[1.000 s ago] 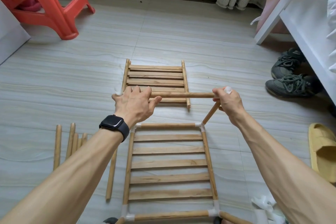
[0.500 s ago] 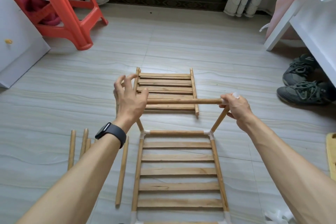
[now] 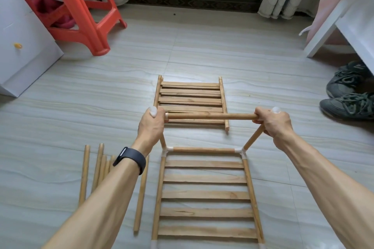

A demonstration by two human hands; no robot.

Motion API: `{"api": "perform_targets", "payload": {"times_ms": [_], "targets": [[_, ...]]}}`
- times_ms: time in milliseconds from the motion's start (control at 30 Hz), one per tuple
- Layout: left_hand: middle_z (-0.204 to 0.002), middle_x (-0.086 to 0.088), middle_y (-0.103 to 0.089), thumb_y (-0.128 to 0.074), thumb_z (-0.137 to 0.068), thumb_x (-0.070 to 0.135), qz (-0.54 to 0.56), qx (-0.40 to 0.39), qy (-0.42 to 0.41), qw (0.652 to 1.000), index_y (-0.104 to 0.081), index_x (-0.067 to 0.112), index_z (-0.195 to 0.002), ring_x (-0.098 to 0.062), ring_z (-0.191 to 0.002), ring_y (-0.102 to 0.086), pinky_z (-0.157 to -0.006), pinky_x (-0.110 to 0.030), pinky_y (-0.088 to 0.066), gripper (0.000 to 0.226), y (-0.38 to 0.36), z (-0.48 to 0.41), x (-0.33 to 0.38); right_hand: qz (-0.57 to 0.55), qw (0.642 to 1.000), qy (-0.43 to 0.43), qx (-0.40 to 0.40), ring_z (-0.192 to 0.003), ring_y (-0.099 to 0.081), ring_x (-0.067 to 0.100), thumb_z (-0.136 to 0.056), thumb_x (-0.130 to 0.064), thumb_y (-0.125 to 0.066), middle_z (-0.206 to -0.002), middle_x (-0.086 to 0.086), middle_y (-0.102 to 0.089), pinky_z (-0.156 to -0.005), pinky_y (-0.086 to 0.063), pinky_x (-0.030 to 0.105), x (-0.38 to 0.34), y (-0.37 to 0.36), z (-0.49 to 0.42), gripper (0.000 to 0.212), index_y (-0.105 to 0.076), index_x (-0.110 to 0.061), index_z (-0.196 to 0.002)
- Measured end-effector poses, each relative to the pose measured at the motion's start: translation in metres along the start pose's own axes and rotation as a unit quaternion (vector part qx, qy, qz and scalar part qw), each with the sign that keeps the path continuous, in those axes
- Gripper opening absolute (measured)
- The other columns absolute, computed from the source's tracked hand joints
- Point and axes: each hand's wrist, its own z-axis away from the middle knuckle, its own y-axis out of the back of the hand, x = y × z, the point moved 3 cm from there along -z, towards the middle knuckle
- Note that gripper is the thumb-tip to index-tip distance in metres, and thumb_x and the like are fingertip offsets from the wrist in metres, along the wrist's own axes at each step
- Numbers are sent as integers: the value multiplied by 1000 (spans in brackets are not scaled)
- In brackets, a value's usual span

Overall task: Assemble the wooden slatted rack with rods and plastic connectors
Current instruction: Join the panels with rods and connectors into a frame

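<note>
The bottom panel (image 3: 204, 194) lies framed on the floor; my left hand (image 3: 150, 125) and right hand (image 3: 272, 122) grip the top rod (image 3: 210, 116) by its ends, fingers (image 3: 260, 114) curled over the plastic corner pieces (image 3: 152, 111). The stacked panels (image 3: 191, 99) and loose rods (image 3: 97, 170) wait (most work remains, I judge).
</note>
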Motion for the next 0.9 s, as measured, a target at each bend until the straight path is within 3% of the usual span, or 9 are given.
{"api": "perform_targets", "payload": {"times_ms": [133,233,333,400,500,567,733,800,900], "targets": [[-103,-8,-70,-38,-105,47,1,-38,-28,999,-58,15,-100,-23,-101,-63,-92,-43,-50,37,2,-6,2,36,999,4,-5,-53,-61,-2,-79,-31,-63,-67,-2,-71,-65,-41,31,-3,-3,-2,29,-65,-5,-90],[-107,-7,-66,-38,-104,52,0,-59,-39,998,-56,15,-102,-23,-104,-61,-94,-42,-49,41,2,-5,2,65,998,3,7,-79,-65,16,-81,-43,-66,-87,3,-74,-69,-43,34,3,0,-2,42,-66,-3,-94],[-107,-1,-59,-43,-96,65,-15,-87,-28,996,-47,15,-122,-22,-107,-57,-86,-34,-43,57,8,0,5,94,993,27,65,-103,-59,24,-76,-66,-72,-111,4,-61,-83,-46,36,4,3,11,62,-55,-12,-102],[-121,0,-52,-51,-88,69,1,-88,-26,996,-32,21,-143,-19,-114,-50,-93,-33,-38,76,17,9,3,91,990,44,100,-110,-48,20,-72,-69,-76,-122,3,-44,-96,-43,37,1,5,35,81,-44,-13,-120],[-141,-6,-44,-60,-79,77,14,-87,-32,996,-21,26,-152,-21,-125,-46,-98,-37,-37,98,33,25,-22,98,990,7,100,-103,-44,19,-71,-65,-79,-115,3,-40,-91,-42,38,17,13,67,78,-39,-13,-113],[-149,-7,-41,-57,-67,89,-61,-120,-21,991,-21,28,-153,-26,-135,-43,-103,-40,-39,112,39,35,-51,126,990,-57,-16,-86,-51,20,-75,-61,-77,-102,3,-49,-78,-46,39,38,9,76,62,-46,-14,-99],[-168,-5,-13,-55,-87,72,-375,-216,-28,901,-12,24,-160,-25,-150,-26,-118,-43,-33,97,16,51,-125,225,939,-106,-235,-92,-67,27,-90,-39,-70,-103,10,-68,-75,-56,41,67,-35,89,36,-59,-10,-110],[-169,-3,-1,-52,-92,66,-438,-234,-47,867,-7,25,-161,-25,-153,-20,-120,-44,-30,92,-1,51,-140,237,935,-97,-246,-104,-67,36,-92,-39,-67,-105,11,-67,-84,-57,49,71,-59,78,40,-57,-7,-115],[-169,0,7,-43,-98,61,-500,-253,-96,822,2,23,-161,-25,-155,-6,-123,-48,-20,86,-22,48,-149,217,948,-119,-202,-104,-66,28,-85,-52,-63,-107,7,-64,-95,-54,50,79,-85,39,72,-40,-11,-139]]}}
